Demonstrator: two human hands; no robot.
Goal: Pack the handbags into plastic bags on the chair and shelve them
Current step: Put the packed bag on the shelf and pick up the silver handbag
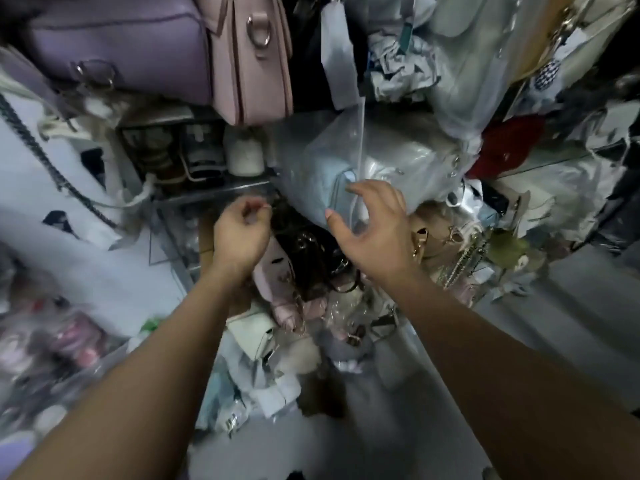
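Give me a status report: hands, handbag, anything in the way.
Right hand open, fingers spread at the bagged blue handbag. Left hand curled beside it, grip unclear. Pink handbag crowds it from above, loose bags heaped below.

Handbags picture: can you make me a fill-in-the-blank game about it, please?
1. The handbag inside the plastic bag is light ____.
2. Just left of the pink handbag lies a ____ one.
3. The right hand is ____, not a fist.

Missing words: blue; purple; open.
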